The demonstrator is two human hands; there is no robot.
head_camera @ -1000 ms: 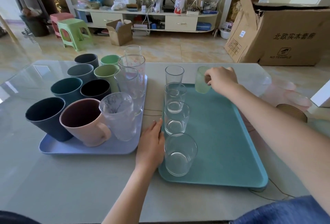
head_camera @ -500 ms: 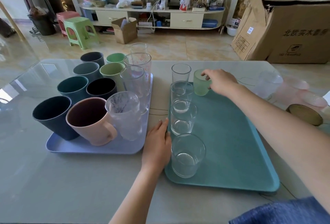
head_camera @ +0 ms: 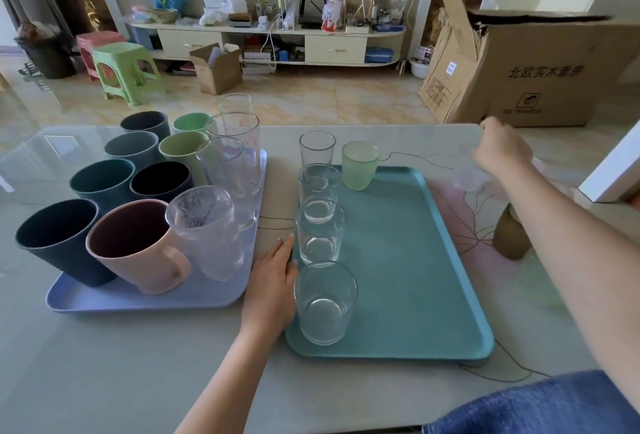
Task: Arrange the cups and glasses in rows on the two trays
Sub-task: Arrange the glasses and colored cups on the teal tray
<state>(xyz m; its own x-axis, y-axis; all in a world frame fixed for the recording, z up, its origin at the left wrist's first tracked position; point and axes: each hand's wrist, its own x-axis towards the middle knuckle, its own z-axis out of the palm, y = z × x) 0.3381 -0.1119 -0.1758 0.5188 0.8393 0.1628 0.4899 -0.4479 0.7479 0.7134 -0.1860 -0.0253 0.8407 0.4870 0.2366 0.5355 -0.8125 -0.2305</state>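
The right hand [head_camera: 502, 148] reaches to the far right of the surface [head_camera: 104, 364], off the teal tray [head_camera: 398, 260], its fingers curled over the rim of a pale frosted glass [head_camera: 469, 175] that stands there; the grip looks closed on that glass, though blur hides how firm the hold is. The left hand [head_camera: 273, 281] lies flat with straight fingers against the near left edge of the teal tray, holding nothing. On that tray one row of four clear glasses [head_camera: 320, 232] runs near to far along the left side, and a green frosted cup [head_camera: 360, 165] starts a second row at the far end, just beside the farthest clear glass. The open place for the frosted glass therefore lies to the left of the right hand and a little nearer, just on the near side of the green cup, so the right hand is clearly the better placed of the two. The glass stands upright and should stay so in transit. The lilac tray [head_camera: 145, 298] on the left appears full.
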